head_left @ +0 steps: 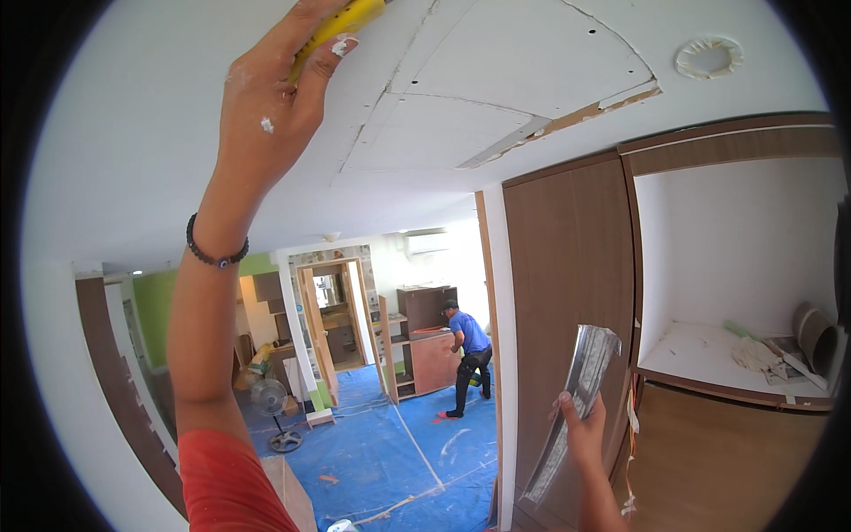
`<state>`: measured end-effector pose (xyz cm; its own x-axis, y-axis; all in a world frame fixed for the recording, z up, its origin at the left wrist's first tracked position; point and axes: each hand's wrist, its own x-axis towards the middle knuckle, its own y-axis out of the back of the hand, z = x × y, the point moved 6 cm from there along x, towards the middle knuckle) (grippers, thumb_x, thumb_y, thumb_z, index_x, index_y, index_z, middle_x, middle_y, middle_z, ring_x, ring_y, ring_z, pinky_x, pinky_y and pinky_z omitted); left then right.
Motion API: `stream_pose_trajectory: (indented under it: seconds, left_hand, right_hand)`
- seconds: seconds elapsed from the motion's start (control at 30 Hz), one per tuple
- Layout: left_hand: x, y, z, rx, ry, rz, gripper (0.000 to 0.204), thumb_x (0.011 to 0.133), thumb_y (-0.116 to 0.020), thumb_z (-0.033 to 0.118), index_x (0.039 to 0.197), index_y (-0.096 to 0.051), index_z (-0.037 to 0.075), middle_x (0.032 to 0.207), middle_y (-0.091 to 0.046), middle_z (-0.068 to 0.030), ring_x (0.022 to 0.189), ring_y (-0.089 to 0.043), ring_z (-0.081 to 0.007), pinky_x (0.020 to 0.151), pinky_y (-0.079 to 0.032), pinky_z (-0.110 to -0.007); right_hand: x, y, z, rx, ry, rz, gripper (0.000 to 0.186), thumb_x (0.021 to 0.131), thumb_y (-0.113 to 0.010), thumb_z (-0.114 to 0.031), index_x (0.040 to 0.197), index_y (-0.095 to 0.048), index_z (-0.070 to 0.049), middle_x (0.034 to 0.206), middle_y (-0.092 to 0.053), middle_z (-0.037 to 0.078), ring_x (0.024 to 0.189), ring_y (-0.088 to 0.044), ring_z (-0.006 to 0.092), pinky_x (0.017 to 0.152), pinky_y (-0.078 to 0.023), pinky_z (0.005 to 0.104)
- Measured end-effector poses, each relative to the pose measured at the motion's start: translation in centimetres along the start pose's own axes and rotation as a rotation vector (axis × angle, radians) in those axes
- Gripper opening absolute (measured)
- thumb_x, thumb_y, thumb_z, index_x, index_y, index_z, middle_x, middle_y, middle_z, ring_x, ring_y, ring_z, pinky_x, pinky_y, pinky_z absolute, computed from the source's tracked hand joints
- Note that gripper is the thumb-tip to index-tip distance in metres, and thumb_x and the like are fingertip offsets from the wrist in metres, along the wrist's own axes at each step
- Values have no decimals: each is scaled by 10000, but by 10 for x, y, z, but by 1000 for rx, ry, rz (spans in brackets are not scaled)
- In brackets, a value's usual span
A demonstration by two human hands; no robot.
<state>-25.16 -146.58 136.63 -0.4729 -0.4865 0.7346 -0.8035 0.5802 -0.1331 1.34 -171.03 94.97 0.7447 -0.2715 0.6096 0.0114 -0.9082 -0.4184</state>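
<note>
Your left hand is raised to the ceiling, to the left of the ceiling panel, with its fingers clamped around the yellow handle of a tool. The handle's far end runs out at the top edge of the view, so you cannot tell what it carries there. Your thumb lies along the handle, probably to steer it while your arm is stretched so high. White smears mark your thumb and the back of that hand.

Your right hand is well below the panel, with fingers and thumb closed on a long metal trough. You hold it near the middle, likely because that balances its length in one hand. The trough stands tilted, its upper end leaning right, and pale stuff shows along it; having it on this side seems to leave your raised arm free.

Below the panel, behind the trough, stands the brown wardrobe door. Below the panel and farther right, a white shelf bears a pale cloth, perhaps put there to be off the floor. Far below the panel, a blue sheet covers the floor, presumably against drips; a fan and a co-worker stand on it.
</note>
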Motion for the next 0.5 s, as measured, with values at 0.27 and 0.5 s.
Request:
stream_pose_trajectory:
  seconds: [0.27, 0.5]
  left_hand:
    - [2, -3, -22, -32, -161, -4, 391, 964, -587, -24, 1354, -623, -23, 1186, -727, -208, 866, -706, -198, 770, -565, -314]
    - [11, 4, -8, 75, -135, -60, 400, 934, -600, -46, 1331, -643, -22, 1043, -750, -178, 641, -607, -141, 575, -479, -259]
  right_hand:
    - [-2, 1, -5, 9, 15, 11, 255, 982, -727, -201, 1091, -581, -22, 838, -663, 61, 701, -647, 145, 656, -529, 300]
    - [1, 6, -20, -14, 23, -10, 221, 990, -712, -189, 1068, -578, -32, 830, -658, 59, 690, -642, 141, 654, -523, 299]
